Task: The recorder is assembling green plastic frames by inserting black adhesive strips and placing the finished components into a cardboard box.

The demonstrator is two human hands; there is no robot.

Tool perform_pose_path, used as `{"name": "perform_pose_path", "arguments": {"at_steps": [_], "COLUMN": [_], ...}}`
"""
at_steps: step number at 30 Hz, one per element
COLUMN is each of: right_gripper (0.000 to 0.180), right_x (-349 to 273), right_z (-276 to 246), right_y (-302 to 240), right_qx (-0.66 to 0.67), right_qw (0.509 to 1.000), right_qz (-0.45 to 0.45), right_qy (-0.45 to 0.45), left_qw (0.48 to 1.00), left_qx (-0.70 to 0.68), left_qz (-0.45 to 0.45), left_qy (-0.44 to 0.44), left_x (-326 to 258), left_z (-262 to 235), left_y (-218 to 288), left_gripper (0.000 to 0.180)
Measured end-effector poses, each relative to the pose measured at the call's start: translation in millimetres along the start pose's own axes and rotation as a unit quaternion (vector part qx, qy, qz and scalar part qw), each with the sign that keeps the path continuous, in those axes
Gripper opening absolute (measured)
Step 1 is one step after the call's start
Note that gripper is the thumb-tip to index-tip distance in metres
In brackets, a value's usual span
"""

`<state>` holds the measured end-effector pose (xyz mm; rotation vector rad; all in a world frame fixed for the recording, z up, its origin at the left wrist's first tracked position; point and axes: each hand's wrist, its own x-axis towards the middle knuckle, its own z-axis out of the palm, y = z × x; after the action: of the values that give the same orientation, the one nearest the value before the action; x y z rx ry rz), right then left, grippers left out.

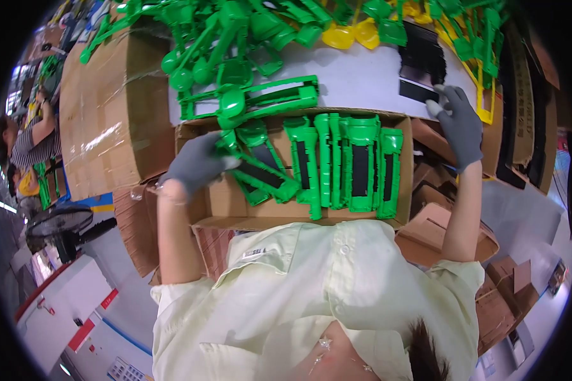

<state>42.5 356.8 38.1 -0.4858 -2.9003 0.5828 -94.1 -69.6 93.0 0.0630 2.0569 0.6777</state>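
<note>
We stand at an open carton (pixel 217 197) with grey gloves on both hands. Our left hand (pixel 198 164) is over the carton's left side. Its grip is curled nearly closed about the upper end of a slanted green part (pixel 278 185), thumb on the near side; some of the fingers are hidden behind the plastic. This part lies askew inside the carton at its left, its upper end toward the far rim and its lower end toward the carton's middle, with a black strip along its face. It overlaps another green piece (pixel 265 154) underneath, which is also in the carton.

From the carton's middle to its right wall, a row of green parts (pixel 362 134) lies side by side, several showing black inlays.

Our right hand (pixel 462 130) is beyond the carton's far right corner. Its grip is partly open, fingertips at the right edge of some black strips (pixel 418 92); we cannot tell whether it pinches one. The strips lie on the white counter (pixel 356 86) past the carton's far rim.

Also beyond the carton, a heap of green pieces (pixel 232 32) covers much of the counter, with yellow pieces (pixel 353 35) among it. To the carton's left stands a taped box (pixel 98 114); farther left are a black fan (pixel 60 222) and a co-worker in a striped top (pixel 37 138).
</note>
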Motion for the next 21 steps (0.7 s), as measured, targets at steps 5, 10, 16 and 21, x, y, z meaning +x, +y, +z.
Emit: {"name": "perform_pose_path", "arguments": {"at_steps": [5,10,16,21], "right_gripper": [0.035,0.027,0.019,0.017], "right_x": [-2,4,-5,-32], "right_z": [11,11,3,-22], "right_y": [15,22,1,-30], "right_qx": [-0.021,0.095,0.145,0.351], "right_qw": [1.000,0.994,0.989,0.916], "right_qz": [0.012,0.040,0.040,0.195], "right_qy": [-0.009,-0.036,-0.001,0.006], "left_qw": [0.919,0.767,0.716,0.755], "left_qx": [0.281,0.392,0.503,0.334], "left_qz": [0.054,0.388,0.401,0.331], "left_qy": [0.271,0.328,0.271,0.457], "left_x": [-3,7,26,-23], "left_z": [1,-17,-29,-51], "left_y": [8,45,33,32], "left_gripper": [0.047,0.054,0.045,0.019]}}
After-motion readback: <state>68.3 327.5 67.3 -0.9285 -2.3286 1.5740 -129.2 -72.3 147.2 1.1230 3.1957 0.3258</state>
